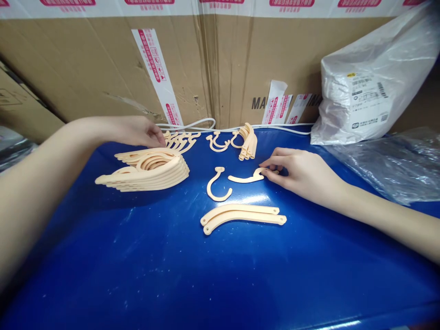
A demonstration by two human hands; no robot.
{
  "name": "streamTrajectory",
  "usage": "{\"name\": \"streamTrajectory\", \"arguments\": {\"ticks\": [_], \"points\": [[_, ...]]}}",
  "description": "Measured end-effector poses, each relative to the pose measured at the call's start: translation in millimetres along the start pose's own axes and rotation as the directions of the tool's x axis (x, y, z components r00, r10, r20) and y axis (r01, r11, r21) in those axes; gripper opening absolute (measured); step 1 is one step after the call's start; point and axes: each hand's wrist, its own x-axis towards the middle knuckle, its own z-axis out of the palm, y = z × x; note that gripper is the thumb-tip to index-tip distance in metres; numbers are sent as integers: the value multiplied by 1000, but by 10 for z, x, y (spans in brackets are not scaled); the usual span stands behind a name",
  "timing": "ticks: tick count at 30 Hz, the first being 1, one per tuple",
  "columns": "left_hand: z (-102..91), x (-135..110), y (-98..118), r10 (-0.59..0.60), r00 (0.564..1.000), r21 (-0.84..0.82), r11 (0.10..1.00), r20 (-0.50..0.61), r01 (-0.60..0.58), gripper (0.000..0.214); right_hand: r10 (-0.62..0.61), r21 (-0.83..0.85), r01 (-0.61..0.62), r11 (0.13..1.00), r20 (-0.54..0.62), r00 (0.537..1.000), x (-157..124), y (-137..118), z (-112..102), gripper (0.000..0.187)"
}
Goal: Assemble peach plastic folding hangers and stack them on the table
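Observation:
My right hand (292, 168) pinches one end of a cream curved hanger arm with a small hook (245, 178), low over the blue table. At the far side, my left hand (146, 132) has its fingers bent together at a pile of similar notched arms (182, 141); what is between its fingertips is hidden. A stack of folded cream hangers (147, 176) lies just in front of it. Between the hands rests a loose hanger hook (210, 185). Nearer to me, two plain curved bars with end holes (240, 215) lie side by side.
More hooks (217, 144) and a bundle of curved bars (249, 142) lie toward the back. A white cable (192, 124) runs along the cardboard boxes (233, 59). At right stand a white plastic bag (371, 87) and clear plastic wrap (395, 165).

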Motion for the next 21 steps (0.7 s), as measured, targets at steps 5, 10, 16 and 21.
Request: {"name": "streamTrajectory", "arguments": {"ticks": [5,10,16,21], "points": [[79,26,16,29,1000,16,999,11,-30,34,-18,-12,18,1000,-11,1000,-2,5,16,27],[81,-18,82,-4,1000,59,998,6,3,30,-43,-14,43,999,-11,999,-4,1,20,27],[91,-28,116,-6,999,52,999,51,4,29,-41,-18,41,999,-9,999,7,-10,16,26],[67,4,54,-48,997,24,999,65,46,39,-45,-21,45,999,-11,999,11,-17,17,26]]}}
